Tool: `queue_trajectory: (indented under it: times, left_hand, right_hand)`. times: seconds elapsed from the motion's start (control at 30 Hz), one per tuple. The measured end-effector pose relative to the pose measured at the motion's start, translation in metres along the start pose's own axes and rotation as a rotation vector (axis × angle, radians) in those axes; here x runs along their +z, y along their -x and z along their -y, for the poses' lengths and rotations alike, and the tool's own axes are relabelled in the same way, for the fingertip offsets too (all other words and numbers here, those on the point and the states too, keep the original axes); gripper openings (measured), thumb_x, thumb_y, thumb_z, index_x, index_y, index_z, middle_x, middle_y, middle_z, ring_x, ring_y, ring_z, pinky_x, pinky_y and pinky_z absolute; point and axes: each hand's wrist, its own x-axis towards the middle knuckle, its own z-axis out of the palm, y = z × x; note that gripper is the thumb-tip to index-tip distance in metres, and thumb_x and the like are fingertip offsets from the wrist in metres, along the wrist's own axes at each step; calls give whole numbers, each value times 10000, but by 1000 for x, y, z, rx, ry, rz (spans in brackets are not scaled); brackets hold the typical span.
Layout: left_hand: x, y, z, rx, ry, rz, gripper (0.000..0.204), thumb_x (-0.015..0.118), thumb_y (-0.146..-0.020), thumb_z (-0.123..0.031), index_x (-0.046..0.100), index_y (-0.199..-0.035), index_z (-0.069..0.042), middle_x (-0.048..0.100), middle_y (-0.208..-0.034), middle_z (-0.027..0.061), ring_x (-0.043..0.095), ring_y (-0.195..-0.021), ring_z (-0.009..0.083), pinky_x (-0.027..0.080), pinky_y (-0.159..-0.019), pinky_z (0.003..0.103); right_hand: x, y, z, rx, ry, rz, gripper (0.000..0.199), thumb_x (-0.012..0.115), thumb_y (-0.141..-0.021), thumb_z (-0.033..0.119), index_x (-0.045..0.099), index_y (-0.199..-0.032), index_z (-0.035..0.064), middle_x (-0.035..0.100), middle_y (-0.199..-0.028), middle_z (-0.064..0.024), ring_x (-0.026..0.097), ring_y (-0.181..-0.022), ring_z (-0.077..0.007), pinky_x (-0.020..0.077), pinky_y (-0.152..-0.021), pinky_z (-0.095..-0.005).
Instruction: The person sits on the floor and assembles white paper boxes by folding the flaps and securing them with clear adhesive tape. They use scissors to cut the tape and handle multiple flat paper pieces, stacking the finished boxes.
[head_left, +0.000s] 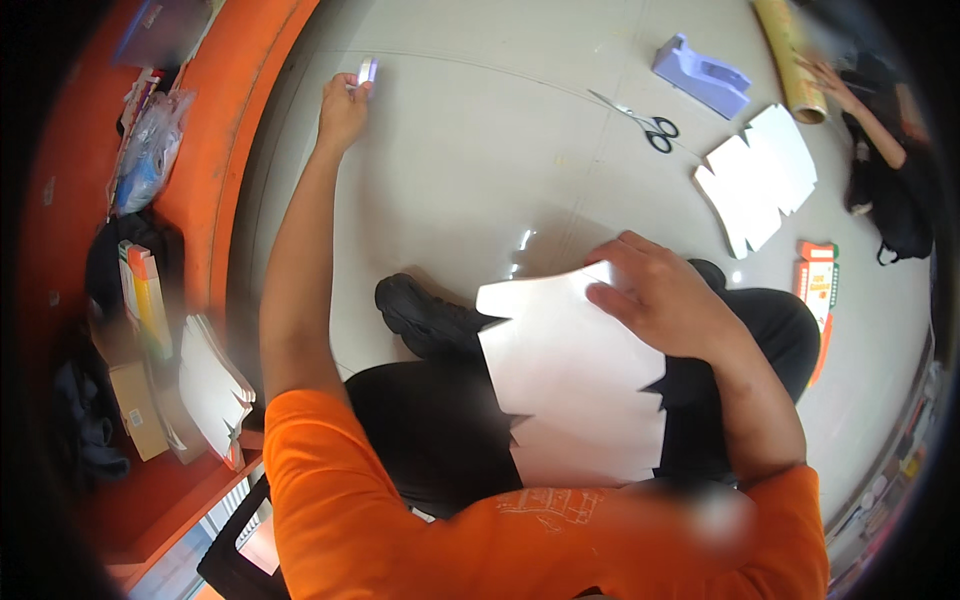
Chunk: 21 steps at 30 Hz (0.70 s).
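Beyond white card (575,350) in right fingers (618,302) lie scissors (643,121) and a dispenser (703,82); left fingers (349,82) pinch a lavender piece (368,70).

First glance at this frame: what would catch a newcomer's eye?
Probably the big white notched flat sheet in the lower middle, gripped near its top right corner by the right hand. Next, the left hand, stretched out to the upper left with a small pale purple object at its fingertips. Then the chunky lavender dispenser-shaped holder at upper right, beside black-handled metal scissors.
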Motion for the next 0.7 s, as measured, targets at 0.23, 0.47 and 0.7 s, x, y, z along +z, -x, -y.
queue_trajectory:
  times: [0.23,0.47,0.7]
  left_hand:
    - [-80,143,-136,-101,1207,307,305,476,-1056,-252,509,-1207,11,598,-1222,123,637,-1088,210,481,-1034,384]
    - [-119,247,-197,-102,1823,485,288,429,-1067,-193,519,-1244,15,586,-1276,127,587,-1201,224,513,-1056,370]
    - [-96,295,-212,-99,2027,526,310,429,-1068,-225,511,-1259,5,561,-1257,115,598,-1165,213,544,-1023,348]
  right_hand:
    - [3,3,-11,-8,27,38,342,600,-933,294,613,-1156,35,636,-1113,-204,600,-1058,-383,469,-915,-441]
    - [3,0,-11,6,-7,77,427,560,-952,376,631,-1202,37,638,-1185,-210,595,-1121,-362,456,-965,-428]
    - [5,3,-14,-29,43,11,384,602,-912,360,700,-1138,65,688,-1085,-225,636,-1057,-387,479,-952,-440]
